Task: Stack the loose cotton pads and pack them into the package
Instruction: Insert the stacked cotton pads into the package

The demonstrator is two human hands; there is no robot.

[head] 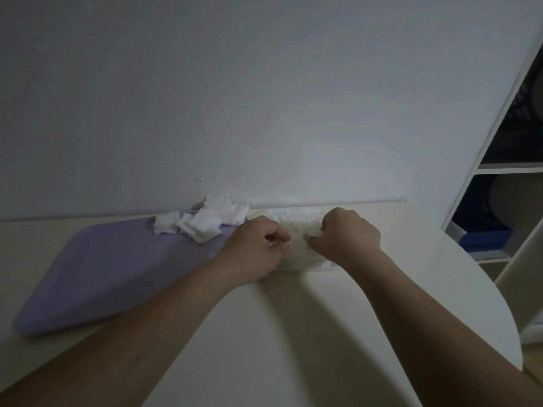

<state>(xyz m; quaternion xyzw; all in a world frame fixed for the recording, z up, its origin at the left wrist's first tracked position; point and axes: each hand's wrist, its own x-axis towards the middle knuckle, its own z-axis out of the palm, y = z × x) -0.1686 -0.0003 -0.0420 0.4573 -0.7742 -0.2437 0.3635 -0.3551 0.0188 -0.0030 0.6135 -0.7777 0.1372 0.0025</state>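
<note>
Curling inward at frame centre, left hand [258, 245] and right hand [346, 235] both pinch the package [296, 230], knuckles up.

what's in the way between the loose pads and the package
Nothing visible. The loose cotton pads lie on the purple tray right beside the package, which the left hand and right hand hold.

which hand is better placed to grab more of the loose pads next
Left, likely. The left hand is next to the loose pads on the purple tray; the right hand lies beyond the package, farther from them.
</note>
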